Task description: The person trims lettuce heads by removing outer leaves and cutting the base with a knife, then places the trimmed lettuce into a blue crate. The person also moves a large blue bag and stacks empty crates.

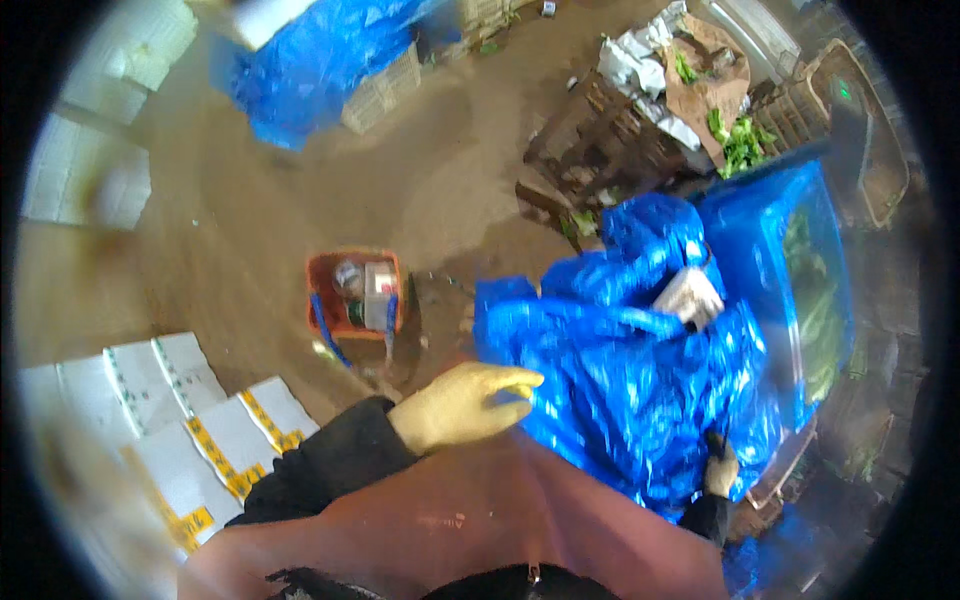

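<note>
My left hand (463,405), in a pale yellow glove, is at the near left edge of a crumpled blue plastic sheet (600,375). Its thumb and fingers are apart, and nothing shows between them. Lower right, my right hand (721,472) is against the sheet's right part; a small dark object (716,444) shows at its fingers, too blurred to name. On the sheet's far part lies a whitish, dirt-stained block (690,296). Behind it stands a blue plastic bag (757,232), with leafy greens (814,315) visible through its clear side.
An orange basket (399,300) with blue handles and containers inside stands on the wet brown floor. White foam boxes (161,375), some with yellow tape, line the left. Far off are a blue sheet (315,67) over crates, dark crates (600,142), brown paper (705,60) and loose greens (742,142).
</note>
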A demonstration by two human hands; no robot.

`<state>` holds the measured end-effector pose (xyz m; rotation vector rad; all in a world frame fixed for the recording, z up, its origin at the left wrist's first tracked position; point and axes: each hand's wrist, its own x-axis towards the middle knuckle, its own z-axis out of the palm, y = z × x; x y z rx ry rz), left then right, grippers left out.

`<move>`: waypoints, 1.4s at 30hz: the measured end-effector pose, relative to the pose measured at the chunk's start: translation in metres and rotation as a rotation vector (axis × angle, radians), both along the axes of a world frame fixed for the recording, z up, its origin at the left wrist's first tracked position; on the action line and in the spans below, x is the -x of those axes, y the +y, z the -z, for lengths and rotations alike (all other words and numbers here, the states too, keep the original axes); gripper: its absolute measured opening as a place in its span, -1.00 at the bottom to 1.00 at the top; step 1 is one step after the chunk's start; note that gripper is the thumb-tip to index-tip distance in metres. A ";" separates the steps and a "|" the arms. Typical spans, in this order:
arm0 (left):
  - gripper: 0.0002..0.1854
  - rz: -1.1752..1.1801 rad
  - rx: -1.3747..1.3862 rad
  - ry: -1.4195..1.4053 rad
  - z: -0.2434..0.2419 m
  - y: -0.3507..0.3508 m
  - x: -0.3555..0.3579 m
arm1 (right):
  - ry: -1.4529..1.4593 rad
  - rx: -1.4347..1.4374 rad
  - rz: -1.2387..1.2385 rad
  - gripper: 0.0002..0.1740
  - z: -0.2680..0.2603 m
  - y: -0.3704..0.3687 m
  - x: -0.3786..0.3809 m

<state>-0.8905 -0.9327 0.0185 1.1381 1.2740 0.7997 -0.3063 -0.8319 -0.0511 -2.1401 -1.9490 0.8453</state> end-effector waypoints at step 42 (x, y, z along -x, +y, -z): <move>-0.62 0.047 1.061 -0.030 0.229 0.436 0.202 | 0.817 0.382 1.602 -0.51 0.518 0.339 0.480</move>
